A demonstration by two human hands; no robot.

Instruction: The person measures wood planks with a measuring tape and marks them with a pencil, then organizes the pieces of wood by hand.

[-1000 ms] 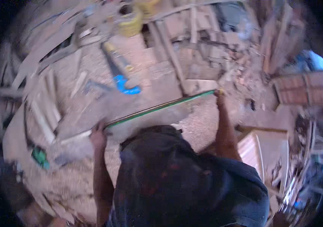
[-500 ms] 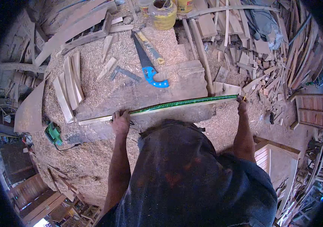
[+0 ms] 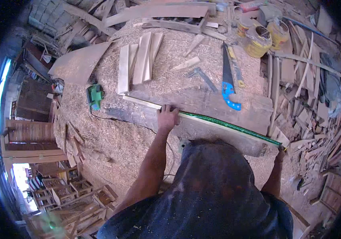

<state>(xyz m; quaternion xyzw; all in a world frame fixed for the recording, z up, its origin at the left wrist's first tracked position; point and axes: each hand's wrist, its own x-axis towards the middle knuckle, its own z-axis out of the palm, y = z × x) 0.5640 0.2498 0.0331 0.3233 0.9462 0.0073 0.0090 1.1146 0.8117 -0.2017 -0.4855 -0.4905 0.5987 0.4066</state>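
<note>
A long, thin wooden strip [image 3: 141,102] lies slantwise over a wide plank [image 3: 202,105]. Along its right part stretches the green blade of a tape measure [image 3: 230,126]. My left hand [image 3: 168,116] is closed over the strip at the tape's left end, fingers wrapped across the wood. At the far right end, my right hand [image 3: 282,149] is closed on the tape measure, where a small yellow bit shows; its fingers are mostly hidden. A handsaw [image 3: 227,79] with a blue handle lies beyond the strip, beside a metal square [image 3: 204,78].
Several pale wooden pieces [image 3: 141,59] lie among shavings at the upper left. A green power tool [image 3: 95,96] with a cord rests to the left. Yellow buckets [image 3: 257,46] stand at the back right. Wood offcuts [image 3: 304,119] are heaped on the right.
The view has swung to the left, so the bench things appear further right. Both hands keep hold of the strip and the tape measure, with the tape still stretched between them.
</note>
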